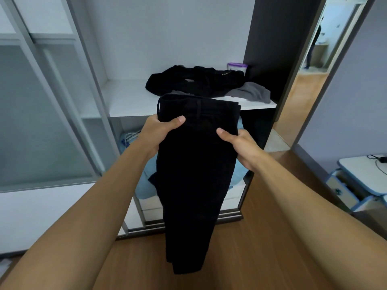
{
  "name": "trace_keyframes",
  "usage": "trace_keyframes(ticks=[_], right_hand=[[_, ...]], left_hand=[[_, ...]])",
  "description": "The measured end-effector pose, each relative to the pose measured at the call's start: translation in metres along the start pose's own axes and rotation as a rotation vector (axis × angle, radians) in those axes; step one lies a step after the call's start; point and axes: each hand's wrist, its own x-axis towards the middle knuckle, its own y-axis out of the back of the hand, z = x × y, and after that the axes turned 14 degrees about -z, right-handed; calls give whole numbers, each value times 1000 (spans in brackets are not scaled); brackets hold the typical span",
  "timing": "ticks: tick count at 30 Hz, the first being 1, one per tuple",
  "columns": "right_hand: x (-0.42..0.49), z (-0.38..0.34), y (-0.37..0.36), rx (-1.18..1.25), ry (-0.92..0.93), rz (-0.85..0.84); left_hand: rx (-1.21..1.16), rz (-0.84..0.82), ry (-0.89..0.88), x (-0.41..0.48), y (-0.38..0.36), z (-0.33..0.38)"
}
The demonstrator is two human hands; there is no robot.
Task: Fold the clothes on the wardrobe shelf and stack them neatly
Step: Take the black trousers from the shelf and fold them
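Black long trousers, doubled lengthwise, pinched at the waistband by left grip and right grip; long axis hanging straight down below both. White wardrobe shelf just ahead of both, crumpled black clothes heap farther back.

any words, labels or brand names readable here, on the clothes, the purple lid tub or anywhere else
No text can be read in this view.
black trousers, held by the left hand and the right hand: no label or print shows.
black clothes pile on the shelf: a small pale patch, maybe a tag, too small to read.
purple-lidded tub: too small and blurred to read.
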Motion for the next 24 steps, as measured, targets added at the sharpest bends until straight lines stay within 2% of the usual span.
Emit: trace_keyframes(ticks=[6, 7, 10, 13, 17, 19, 22, 24], right_hand=[[4, -21, -15, 160, -43, 46], [6, -26, -17, 183, -81, 75], [8, -37, -14, 282, -183, 114], [6, -47, 1, 358, -136, -29], [-2, -29, 8, 339, -121, -163], [-8, -6, 2, 309, -134, -170], [-13, 11, -7, 272, -62, -104], [-10, 7, -10, 302, -12, -53]], left_hand=[[163, -246, 274, -39, 20, -47], [193, -223, 279, -42, 17, -53], [165, -18, 222, -37, 3, -54], [90, 65, 185, -32, -8, -42], [-34, 144, 104, -26, -19, -21], [-108, 159, 106, -23, -21, -12], [-133, 157, 154, -24, -13, -6], [-116, 88, 182, -29, 1, -11]])
